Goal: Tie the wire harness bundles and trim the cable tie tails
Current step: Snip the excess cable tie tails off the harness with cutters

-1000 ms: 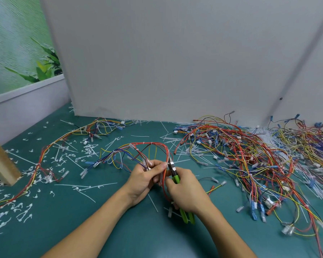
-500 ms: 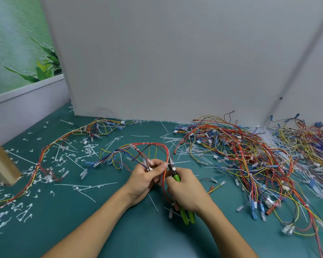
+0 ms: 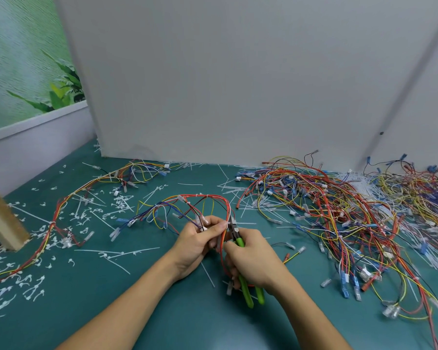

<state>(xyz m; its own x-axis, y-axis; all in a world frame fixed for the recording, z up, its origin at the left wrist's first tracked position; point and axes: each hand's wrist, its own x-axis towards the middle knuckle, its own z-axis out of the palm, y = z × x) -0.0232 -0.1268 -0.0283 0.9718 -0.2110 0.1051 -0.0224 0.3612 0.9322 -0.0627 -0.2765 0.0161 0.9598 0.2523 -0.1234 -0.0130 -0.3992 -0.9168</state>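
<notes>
A wire harness (image 3: 202, 198) of red, yellow, blue and white wires arches over the green table just beyond my hands. My left hand (image 3: 196, 245) pinches its red and orange strands between thumb and fingers. My right hand (image 3: 254, 257) grips green-handled cutters (image 3: 248, 291), whose metal jaws (image 3: 233, 227) rest against the strands right beside my left thumb. The handles stick out below my right palm. Whether the jaws are around a cable tie tail is hidden by my fingers.
A big tangled heap of harnesses (image 3: 339, 210) fills the right side. One long tied harness (image 3: 68, 200) runs along the left. Cut tie tails (image 3: 119, 205) and loose white ties (image 3: 116, 251) litter the table. A wooden post (image 3: 0, 218) stands left; a grey board (image 3: 213, 84) walls the back.
Almost nothing has moved. Both hands stay together on the harness, with the cutter jaws shifted slightly closer to my left thumb.
</notes>
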